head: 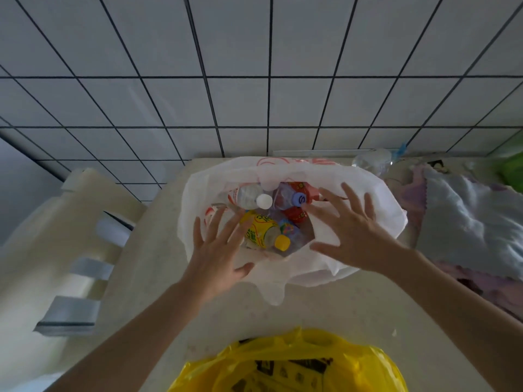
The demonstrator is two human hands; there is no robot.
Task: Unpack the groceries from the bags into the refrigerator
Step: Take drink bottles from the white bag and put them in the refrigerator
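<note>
From the head view, the left hand (218, 250) and right hand (351, 230) are hovering with fingers spread wide, holding nothing, over the white bag (368, 188) at the tabletop's (325, 312) far edge. Bottles (263, 230) are sitting inside; the yellow bag (288, 363) is waiting too, so most unpacking looks left

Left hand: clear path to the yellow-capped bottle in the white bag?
Probably yes. The left hand hovers open right beside the yellow-capped bottle, which lies on top in the open white bag, uncovered.

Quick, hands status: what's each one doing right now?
Left hand: open, fingers spread over the white bag, holding nothing.
Right hand: open, fingers spread over the same bag, holding nothing.
</note>
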